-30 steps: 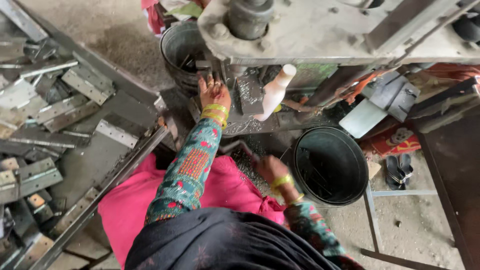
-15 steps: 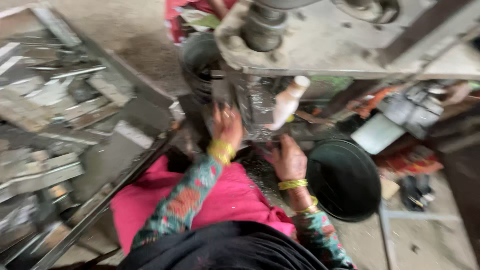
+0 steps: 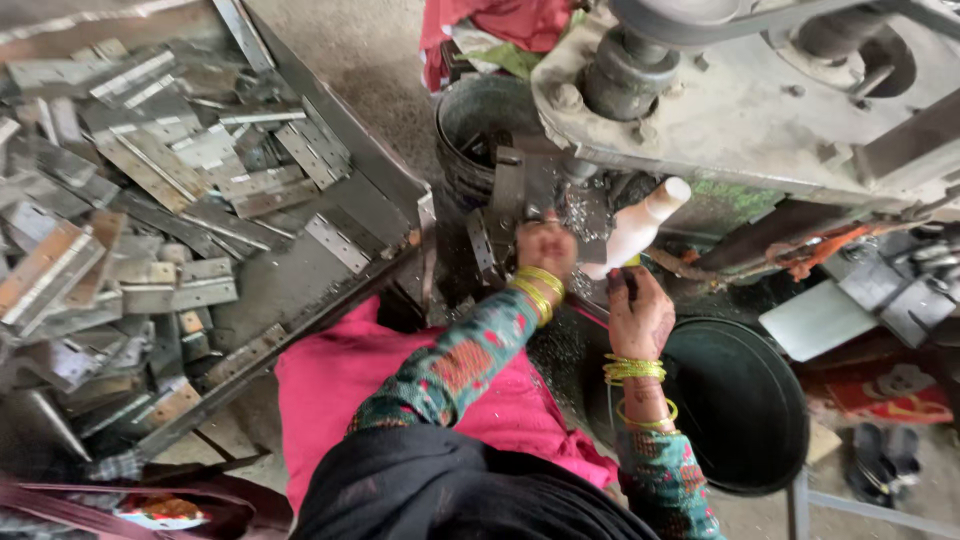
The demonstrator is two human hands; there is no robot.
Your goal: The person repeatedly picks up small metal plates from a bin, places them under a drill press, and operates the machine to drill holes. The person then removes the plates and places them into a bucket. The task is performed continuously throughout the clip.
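Both hands at the press

The left hand (image 3: 545, 245) grips a metal piece (image 3: 522, 190) just above it; the right hand (image 3: 640, 315), fingers curled around a thin rod (image 3: 622, 278), sits beside a white bottle (image 3: 640, 225).

The left hand's (image 3: 545, 245) fingertips hide under the machine (image 3: 740, 90), whose top the frame edge cuts off. What the right hand (image 3: 640, 315) holds cannot be told.

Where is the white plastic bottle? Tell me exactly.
In the head view, the white bottle leans under the grey machine, right of the left hand, above the right hand.
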